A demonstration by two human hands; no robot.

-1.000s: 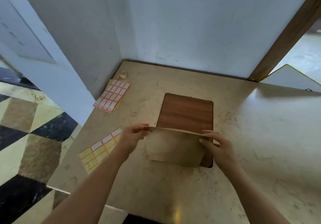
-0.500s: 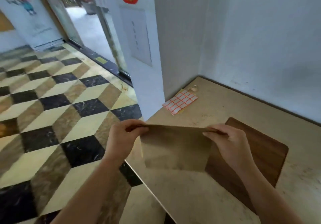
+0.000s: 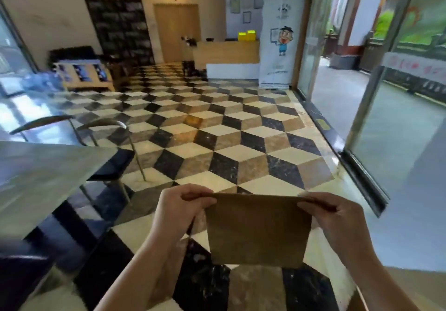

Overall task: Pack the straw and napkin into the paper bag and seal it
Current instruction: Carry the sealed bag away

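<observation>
The paper bag (image 3: 257,230) is held up in the air in front of the person, over the patterned tile floor (image 3: 217,129), flat face toward the camera and its top edge horizontal. The left hand (image 3: 179,210) pinches the top left corner, grip clamped on the bag with fingers curled over the edge. The right hand (image 3: 334,219) pinches the top right corner, grip likewise clamped on the bag. The bag hangs flat below the two hands; its mouth appears folded or pressed closed along the top, and its contents cannot be seen. A grey table (image 3: 41,173) edge lies to the left, well apart from the bag, with a dark-seated chair (image 3: 108,146) just beside it. A corner of a tan table (image 3: 415,286) shows at lower right. Farther off, a wooden reception counter (image 3: 226,56) stands at the back, with a white standing banner (image 3: 277,43) bearing a cartoon figure beside it. Glass doors (image 3: 386,93) run along the right side.
</observation>
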